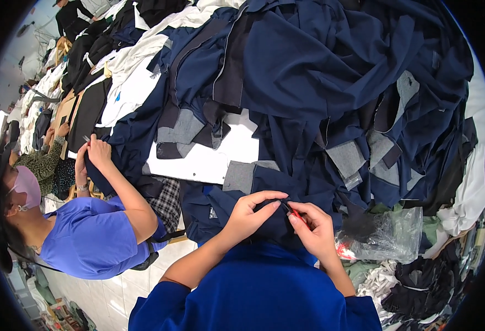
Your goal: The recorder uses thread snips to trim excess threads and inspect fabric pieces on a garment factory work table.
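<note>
Navy cloth [267, 185] is gathered in front of me at the table's near edge, partly over my lap. My left hand [253, 212] pinches a bit of this cloth between thumb and fingers. Just to its right, my right hand [313, 226] is closed on a slim red tool [298, 217], its tip meeting the cloth by my left fingertips. The tool's working end is too small to make out. A grey patch [238, 176] of the garment lies beyond my left hand.
Big heaps of navy garments [308, 60] cover the table, with a white board [198, 165] showing between them. A clear plastic bag [397, 237] is at my right. Close on my left, a person in a purple shirt [91, 237] handles dark cloth.
</note>
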A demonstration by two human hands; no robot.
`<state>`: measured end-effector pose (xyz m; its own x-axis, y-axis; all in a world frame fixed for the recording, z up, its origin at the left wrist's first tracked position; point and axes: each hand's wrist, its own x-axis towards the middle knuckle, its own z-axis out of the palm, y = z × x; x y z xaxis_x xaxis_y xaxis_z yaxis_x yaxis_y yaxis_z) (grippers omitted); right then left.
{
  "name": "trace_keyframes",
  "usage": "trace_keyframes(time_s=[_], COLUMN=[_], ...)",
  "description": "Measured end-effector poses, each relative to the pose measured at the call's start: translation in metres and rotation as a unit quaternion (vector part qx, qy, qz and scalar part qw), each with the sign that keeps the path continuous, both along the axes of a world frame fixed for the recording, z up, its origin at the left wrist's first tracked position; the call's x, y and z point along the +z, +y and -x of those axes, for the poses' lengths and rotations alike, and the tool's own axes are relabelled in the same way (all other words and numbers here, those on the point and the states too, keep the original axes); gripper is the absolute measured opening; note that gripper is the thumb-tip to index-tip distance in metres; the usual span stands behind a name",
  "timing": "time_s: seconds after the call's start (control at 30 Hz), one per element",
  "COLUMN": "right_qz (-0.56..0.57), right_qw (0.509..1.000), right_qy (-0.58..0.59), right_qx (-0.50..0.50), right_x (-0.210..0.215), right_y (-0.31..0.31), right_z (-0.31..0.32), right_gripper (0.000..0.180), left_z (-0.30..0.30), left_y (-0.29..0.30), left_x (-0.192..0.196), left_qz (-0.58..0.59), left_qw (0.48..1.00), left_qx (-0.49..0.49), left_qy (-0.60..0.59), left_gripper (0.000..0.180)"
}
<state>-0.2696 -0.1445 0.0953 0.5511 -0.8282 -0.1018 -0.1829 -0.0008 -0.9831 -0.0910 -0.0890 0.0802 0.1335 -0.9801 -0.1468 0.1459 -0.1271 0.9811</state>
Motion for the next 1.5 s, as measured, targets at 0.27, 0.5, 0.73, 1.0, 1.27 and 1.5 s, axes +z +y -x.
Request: trace_keyframes(time_s=[0.27,0.5,0.73,1.0,1.27,1.5], right_qz=[-0.004,0.041,-0.005,0.023,0.091,0.01], right_qw=[1.0,0.999,0.999,1.0,0.995,0.998], right_qy=[0.002,0.01,-0.039,-0.014,0.019,-0.058], right_qx=[-0.017,0.012,0.009,0.014,0.019,0.025], right_x=[-0.006,-0.022,-0.023,-0.024,-0.013,-0.021], right_y=[-0.008,-0.006,-0.005,-0.007,-0.003,-0.003], right_z=[-0.011,-0.006,-0.001,-0.005,-0.006,-0.013], right_gripper=[0.02,0.02,0.022,0.021,0.019,0.025], left_z=[-0.002,-0.001,-0.001,-0.003,-0.003,-0.008], left_y=[-0.004,0.002,0.002,0.007,0.015,0.016], left_x=[-0.009,-0.006,-0.015,0.027,0.021,0.03], left_qz=[0.056,0.081,0.074,0.079,0.1,0.091], left_qw=[0.998,0.99,0.982,0.971,0.974,0.968], left_qx=[0.017,0.027,-0.007,-0.01,-0.015,-0.007], left_qy=[-0.017,-0.109,-0.174,-0.227,-0.201,-0.233], left_gripper=[0.024,0.023,0.029,0.02,0.025,0.033])
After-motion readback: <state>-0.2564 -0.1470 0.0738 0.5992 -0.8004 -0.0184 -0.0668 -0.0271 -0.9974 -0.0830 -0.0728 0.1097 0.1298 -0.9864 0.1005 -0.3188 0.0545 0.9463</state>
